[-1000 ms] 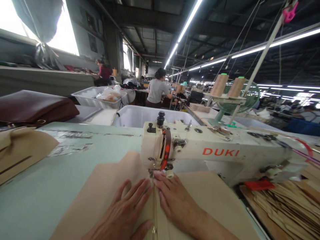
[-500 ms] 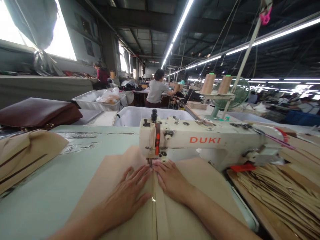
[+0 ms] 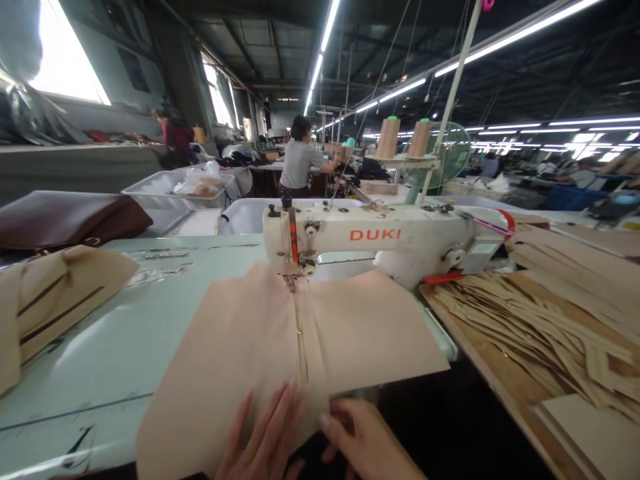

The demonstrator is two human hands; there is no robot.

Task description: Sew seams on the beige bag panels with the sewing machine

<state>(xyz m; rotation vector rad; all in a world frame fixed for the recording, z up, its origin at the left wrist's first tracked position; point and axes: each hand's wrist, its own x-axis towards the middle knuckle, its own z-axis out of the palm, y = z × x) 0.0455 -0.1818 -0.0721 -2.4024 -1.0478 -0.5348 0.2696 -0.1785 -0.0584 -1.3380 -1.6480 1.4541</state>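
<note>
A large beige panel (image 3: 250, 333) lies across the sewing machine (image 3: 340, 233) bed, its far part under the presser foot (image 3: 291, 283). A narrow slit with what looks like a zipper (image 3: 300, 340) runs from the foot toward me, with a small metal piece in it. My left hand (image 3: 265, 437) rests flat on the near part of the panel, fingers stretched forward. At the panel's near edge, right of the left hand, my right hand (image 3: 370, 437) is closed, thumb and curled fingers on the edge. Its fingertips are partly hidden.
Folded beige pieces (image 3: 65, 293) and a dark red leather piece (image 3: 70, 217) lie left. Beige strips (image 3: 530, 327) cover a wooden board at right. Thread cones (image 3: 388, 138) stand behind the machine. A white bin (image 3: 175, 190) sits beyond; a person (image 3: 299, 163) works farther back.
Both hands have come back from beside the presser foot to the panel's near edge. My right hand's fingers have curled. The view has shifted, showing more of the table's front and right side.
</note>
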